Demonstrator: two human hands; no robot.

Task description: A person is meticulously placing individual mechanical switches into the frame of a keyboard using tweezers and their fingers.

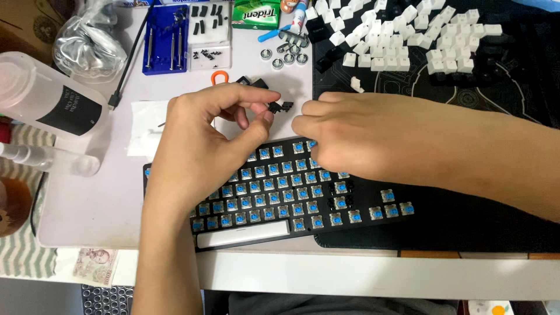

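A black keyboard (274, 201) with its caps off shows rows of blue switches and one white spacebar at its front. My left hand (204, 140) hovers over the keyboard's left part and pinches a small black part (279, 107) between thumb and fingertips. My right hand (356, 137) rests palm down on the keyboard's upper right rows, fingers curled against the switches; whether it holds anything is hidden. The two hands' fingertips almost meet above the top row.
Several white and black keycaps (408, 38) lie on a dark mat at the back right. A blue tool case (166, 38), a clear bottle (49, 99), a plastic bag (87, 41), a green pack (256, 14) and small metal cylinders (286, 55) sit at the back. A banknote (96, 265) lies at the front left edge.
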